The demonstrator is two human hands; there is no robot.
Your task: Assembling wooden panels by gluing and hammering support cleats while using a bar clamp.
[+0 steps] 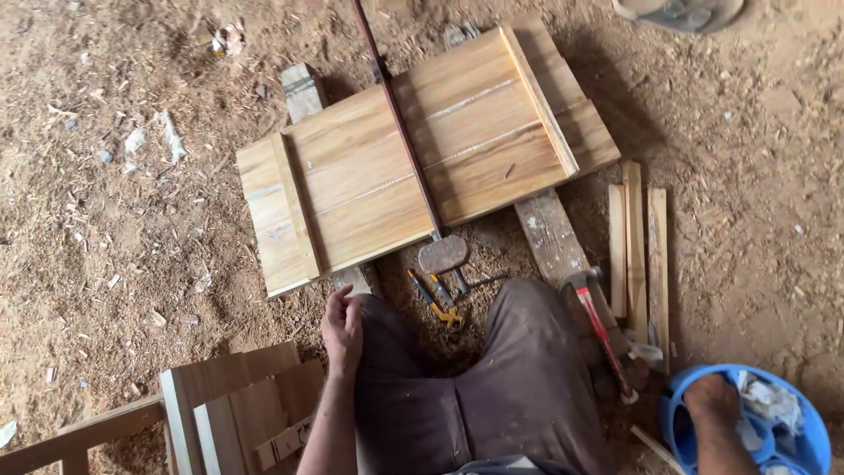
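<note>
My left hand [342, 327] rests on my left knee with its fingers curled and nothing in it. My right hand [712, 398] reaches down into a blue plastic bowl [814, 433] at the lower right; its fingers are buried among white scraps, so I cannot tell whether it grips anything. In front of my knees lies a glued wooden panel [422, 158] with a batten near each end, set on two rough boards. A long bar clamp [406, 132] runs across the panel towards me.
A red-handled hammer [600, 325] lies by my right knee. Yellow-handled pliers [435, 301] sit on the sawdust between my knees. Three thin wooden strips [636, 246] lie at the right. Part of a wooden frame [229, 405] stands at the lower left. Sawdust covers the ground.
</note>
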